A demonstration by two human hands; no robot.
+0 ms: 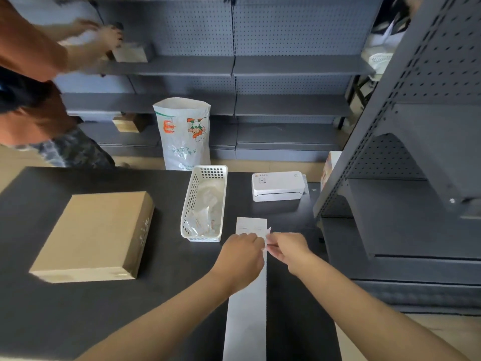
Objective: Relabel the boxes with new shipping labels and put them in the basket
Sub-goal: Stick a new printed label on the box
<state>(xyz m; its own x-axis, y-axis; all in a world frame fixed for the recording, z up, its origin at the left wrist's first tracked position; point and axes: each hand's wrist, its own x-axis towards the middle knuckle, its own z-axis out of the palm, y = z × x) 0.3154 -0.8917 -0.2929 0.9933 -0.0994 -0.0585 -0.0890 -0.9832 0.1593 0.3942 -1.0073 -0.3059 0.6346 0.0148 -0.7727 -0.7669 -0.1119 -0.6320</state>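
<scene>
A long white strip of shipping labels (247, 308) lies on the black table (65, 308), running from the near edge toward the printer. My left hand (240, 252) rests on the strip with curled fingers and holds it down near its far end. Just to its right, my right hand (285, 250) pinches a lifted corner of a label (268, 231) at the strip's right edge. A flat brown cardboard box (93, 235) lies on the left of the table. Between box and strip stands a white plastic basket (205, 204), with crumpled clear plastic inside.
A white label printer (277, 186) sits at the table's far right. A printed white sack (183, 134) stands on the floor behind the table. Grey shelving (286, 66) fills the back and right. A person in an orange top (28, 48) reaches to a box on a left shelf.
</scene>
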